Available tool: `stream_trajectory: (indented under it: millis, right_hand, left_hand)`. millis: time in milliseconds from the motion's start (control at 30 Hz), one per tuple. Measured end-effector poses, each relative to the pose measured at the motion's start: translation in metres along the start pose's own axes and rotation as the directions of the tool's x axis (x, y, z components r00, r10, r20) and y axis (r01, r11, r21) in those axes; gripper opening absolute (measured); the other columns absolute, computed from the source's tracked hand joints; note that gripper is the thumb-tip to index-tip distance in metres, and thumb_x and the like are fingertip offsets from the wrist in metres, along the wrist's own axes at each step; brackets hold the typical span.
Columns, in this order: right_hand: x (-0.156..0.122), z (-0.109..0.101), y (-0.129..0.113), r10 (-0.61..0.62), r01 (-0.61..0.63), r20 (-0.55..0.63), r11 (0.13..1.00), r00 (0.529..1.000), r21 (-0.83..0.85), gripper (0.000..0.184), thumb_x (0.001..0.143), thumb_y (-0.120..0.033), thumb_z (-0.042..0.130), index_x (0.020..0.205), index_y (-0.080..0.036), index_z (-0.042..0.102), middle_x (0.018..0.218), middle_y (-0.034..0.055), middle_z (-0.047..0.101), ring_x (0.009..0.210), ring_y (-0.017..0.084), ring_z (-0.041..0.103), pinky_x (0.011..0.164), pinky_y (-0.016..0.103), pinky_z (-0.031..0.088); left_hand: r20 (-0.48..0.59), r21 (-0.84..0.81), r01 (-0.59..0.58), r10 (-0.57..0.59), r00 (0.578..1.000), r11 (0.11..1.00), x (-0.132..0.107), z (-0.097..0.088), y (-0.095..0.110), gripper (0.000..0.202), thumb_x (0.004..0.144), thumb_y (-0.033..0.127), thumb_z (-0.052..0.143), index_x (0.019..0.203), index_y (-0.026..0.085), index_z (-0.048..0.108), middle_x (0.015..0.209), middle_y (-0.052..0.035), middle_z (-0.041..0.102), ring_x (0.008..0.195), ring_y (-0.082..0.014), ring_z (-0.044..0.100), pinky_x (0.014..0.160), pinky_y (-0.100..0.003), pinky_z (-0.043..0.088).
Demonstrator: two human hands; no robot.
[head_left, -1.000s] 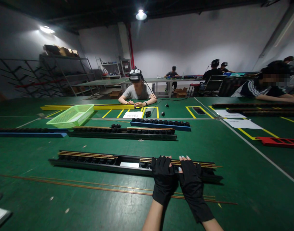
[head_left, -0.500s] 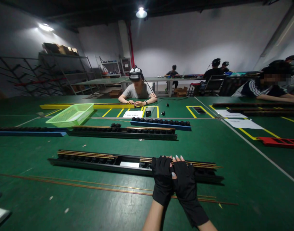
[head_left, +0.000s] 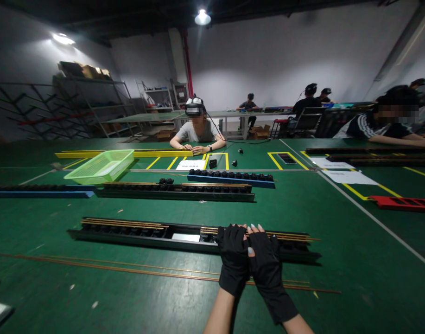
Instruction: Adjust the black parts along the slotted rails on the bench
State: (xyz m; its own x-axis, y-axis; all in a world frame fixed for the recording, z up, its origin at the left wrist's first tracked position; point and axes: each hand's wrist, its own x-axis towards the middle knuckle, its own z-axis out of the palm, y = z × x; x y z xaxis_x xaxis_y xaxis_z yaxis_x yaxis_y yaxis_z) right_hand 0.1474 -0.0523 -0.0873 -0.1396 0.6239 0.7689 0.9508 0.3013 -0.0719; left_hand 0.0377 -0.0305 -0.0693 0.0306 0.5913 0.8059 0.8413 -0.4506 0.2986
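Observation:
A long black channel rail [head_left: 142, 240] lies across the table before me, with black roller-like parts inside and thin brass-coloured rods [head_left: 129, 224] along its top. My left hand [head_left: 233, 257], in a black fingerless glove, has its fingers bent over the rail right of its middle; their tips are hidden. Beside it and touching it, my right hand [head_left: 268, 264], gloved alike, lies over the rods with fingers stretched forward and light nails showing. A white piece [head_left: 185, 237] shows in the gap left of my hands. Loose long rods [head_left: 129, 270] lie nearer me, passing under my wrists.
Farther back lie another black rail [head_left: 177, 192], a blue rail [head_left: 229, 178] and a light green basket [head_left: 101, 167]. A red rail [head_left: 400, 203] is at the right. Across the table a person [head_left: 198, 125] handles a yellow rail [head_left: 76, 154]; another person leans at the right.
The view has shifted very slightly. Both hands stay in the same place on the rail, and nothing is visibly taken up or let go.

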Motion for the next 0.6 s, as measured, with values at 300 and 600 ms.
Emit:
stream_trajectory:
  millis: [300,600]
  right_hand:
    - [0.0013,-0.0006,-0.0007,-0.004,0.004,-0.015,1.000,1.000,0.004,0.058,0.093,-0.018,0.042,0.151,-0.017,0.038,0.136,0.0113,0.062,0.141,0.026,0.042,0.118,0.050,0.021]
    - [0.0028,-0.0014,-0.0017,-0.007,0.007,-0.034,1.000,0.999,0.014,0.054,0.092,-0.018,0.043,0.146,-0.016,0.043,0.134,0.0120,0.063,0.139,0.027,0.044,0.118,0.050,0.021]
  left_hand:
    - [-0.027,0.038,-0.013,0.014,1.000,0.999,-0.0015,0.0060,-0.0038,0.029,0.089,0.013,0.052,0.113,0.024,0.066,0.103,-0.0050,0.074,0.101,-0.0217,0.065,0.101,-0.045,0.042]
    - [-0.006,0.033,-0.016,0.016,1.000,0.999,0.0011,0.0019,-0.0024,0.030,0.089,0.013,0.052,0.113,0.024,0.065,0.104,-0.0047,0.074,0.102,-0.0222,0.065,0.101,-0.045,0.041]
